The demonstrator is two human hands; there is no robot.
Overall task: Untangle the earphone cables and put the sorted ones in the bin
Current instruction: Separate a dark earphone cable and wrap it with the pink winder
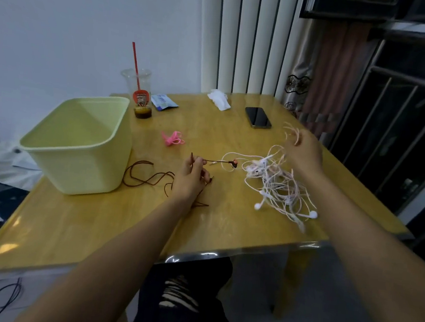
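Your left hand (191, 177), mid-frame, pinches the brown cable (216, 160) between thumb and fingertips. From that pinch the cable runs almost level toward the right of the frame and ends in its earbud (234, 163). This is the relation that matters: the earbud lies to the right of your fingers, inside a white loop at the left edge of the pale tangle (277, 183). The cable's long axis points straight along the way out, so pulling left toward the bin (82, 170) should draw the earbud clear.

The rest of the brown cable lies in loose curves on the table (225, 227), under and to the left of that hand, close to the bin's right wall.

Your right hand (304, 154), right of centre, is raised above the tangle's far side. It appears to grasp a few lifted strands, though blur hides the exact grip. The tangle is a knotted heap of white and pinkish wires, with earbuds poking out at its lower edge.
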